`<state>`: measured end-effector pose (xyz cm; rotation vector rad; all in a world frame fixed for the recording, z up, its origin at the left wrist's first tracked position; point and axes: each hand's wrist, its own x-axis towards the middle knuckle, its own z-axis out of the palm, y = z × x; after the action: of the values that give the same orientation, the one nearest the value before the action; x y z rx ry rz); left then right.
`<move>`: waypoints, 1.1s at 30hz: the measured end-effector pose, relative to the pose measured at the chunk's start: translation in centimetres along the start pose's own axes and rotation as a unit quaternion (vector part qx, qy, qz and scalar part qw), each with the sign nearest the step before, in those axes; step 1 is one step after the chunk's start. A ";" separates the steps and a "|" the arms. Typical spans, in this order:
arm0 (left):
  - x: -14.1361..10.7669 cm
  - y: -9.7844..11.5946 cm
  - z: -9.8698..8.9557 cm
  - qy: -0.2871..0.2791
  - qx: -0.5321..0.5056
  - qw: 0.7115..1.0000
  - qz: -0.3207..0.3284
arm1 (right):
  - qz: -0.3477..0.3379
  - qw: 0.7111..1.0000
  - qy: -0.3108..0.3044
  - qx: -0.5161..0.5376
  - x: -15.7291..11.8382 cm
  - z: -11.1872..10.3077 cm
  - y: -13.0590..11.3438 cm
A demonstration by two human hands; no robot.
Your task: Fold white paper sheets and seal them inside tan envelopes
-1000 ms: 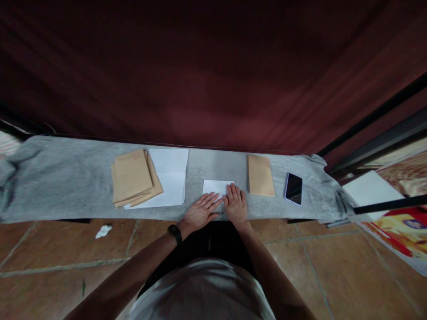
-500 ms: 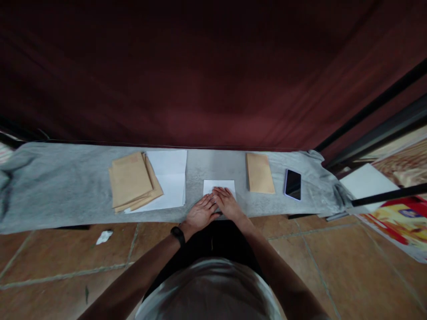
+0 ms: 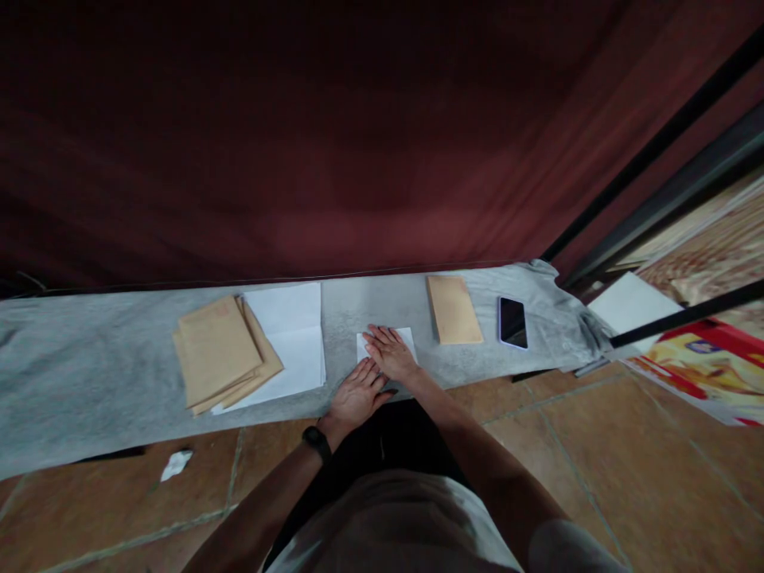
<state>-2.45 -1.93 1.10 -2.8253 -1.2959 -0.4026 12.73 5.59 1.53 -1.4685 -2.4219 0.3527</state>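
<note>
A small folded white paper (image 3: pixel 407 337) lies at the front edge of the grey cloth-covered table (image 3: pixel 382 298). My right hand (image 3: pixel 391 355) rests flat on it with the fingers spread. Just below and to the left, my left hand (image 3: pixel 356 395) lies palm down at the paper's lower left part, fingers stretched out, its fingertips close against my right hand. The hands cover much of the paper. Larger white sheets (image 3: pixel 292 334) with a crease lie to the left, partly under several brown envelopes (image 3: pixel 220 346). On the right is another brown envelope (image 3: pixel 454 310).
A phone (image 3: pixel 512 322) with a pale purple edge lies right of the single envelope. Dark red cloth (image 3: pixel 358 159) hangs behind the table. Black bars (image 3: pixel 686 312) and a colourful printed box (image 3: pixel 710 358) stand at the right. A crumpled white scrap (image 3: pixel 176 465) is on the tiled floor.
The view has tilted and shifted a little. My right hand has moved up and left over the paper, and its fingers now reach past those of my left hand.
</note>
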 end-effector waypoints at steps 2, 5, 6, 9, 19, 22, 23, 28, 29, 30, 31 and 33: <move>-0.1 -0.1 0.2 0.002 -0.003 1.000 0.001 | 0.006 1.000 0.014 0.000 -0.2 0.0 0.0; -0.2 -0.3 0.7 -0.003 -0.004 1.000 0.000 | -0.001 0.999 0.033 0.002 -1.8 0.0 0.1; -0.2 -0.3 0.9 -0.005 -0.002 1.000 0.000 | -0.006 0.999 0.037 0.001 -2.6 0.1 0.1; -0.2 -0.4 0.8 -0.012 0.001 1.000 0.007 | -0.012 0.998 0.051 -0.017 -5.3 0.2 0.7; -0.8 0.0 0.0 0.003 0.007 1.000 -0.004 | 0.032 0.993 0.088 -0.067 -9.9 -0.6 3.3; -1.7 0.1 0.4 0.016 0.009 0.999 -0.034 | 0.036 0.993 0.088 -0.069 -10.5 -0.6 3.7; -2.0 0.1 0.6 0.020 0.010 0.999 -0.045 | 0.038 0.993 0.088 -0.071 -10.6 -0.6 3.7; -3.1 0.0 0.6 0.030 0.022 0.997 -0.068 | 0.038 0.992 0.086 -0.078 -11.1 -0.6 4.0; -3.0 0.1 0.4 0.030 0.028 0.997 -0.072 | 0.038 0.992 0.087 -0.079 -11.1 -0.6 4.0; -2.9 0.2 0.2 0.028 0.035 0.996 -0.079 | 0.038 0.992 0.089 -0.079 -11.1 -0.5 4.0; -2.6 0.4 0.0 0.026 0.042 0.995 -0.087 | 0.038 0.992 0.091 -0.079 -11.1 -0.5 4.0; -1.7 0.8 -0.4 0.025 0.050 0.993 -0.102 | 0.039 0.991 0.096 -0.079 -11.1 -0.5 4.0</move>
<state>-3.01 -3.80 1.16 -2.5945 -1.5535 -0.3959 21.05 -2.44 -0.72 -1.5858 -2.2879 0.0316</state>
